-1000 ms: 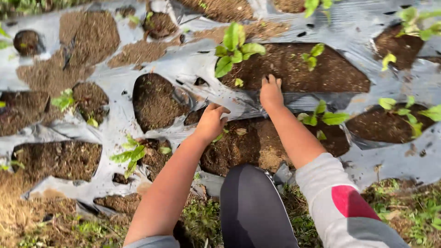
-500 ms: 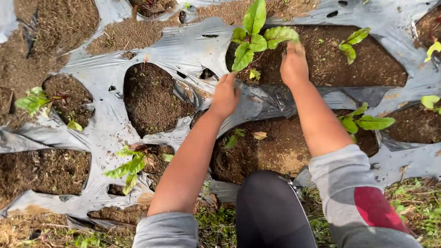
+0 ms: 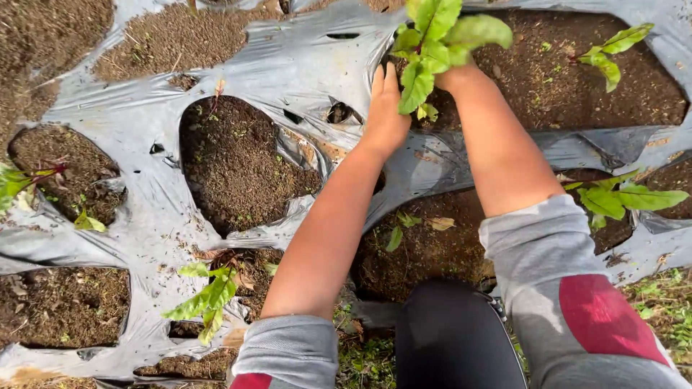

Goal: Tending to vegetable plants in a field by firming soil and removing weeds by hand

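Note:
A green leafy seedling stands in a soil opening at the top middle of the grey plastic mulch sheet. My left hand lies flat, fingers together, against the left side of the plant's base on the edge of the sheet. My right hand is on the right side of the plant, mostly hidden under its leaves. Both forearms reach forward from grey sleeves. I cannot tell whether the right hand grips the stem.
Several soil holes are cut in the sheet, one large bare hole left of my arm. Other seedlings grow at the upper right, right, lower left and far left. My dark knee is below.
Both hands have moved forward to the leafy seedling and now sit on either side of its base. The view has shifted closer and forward.

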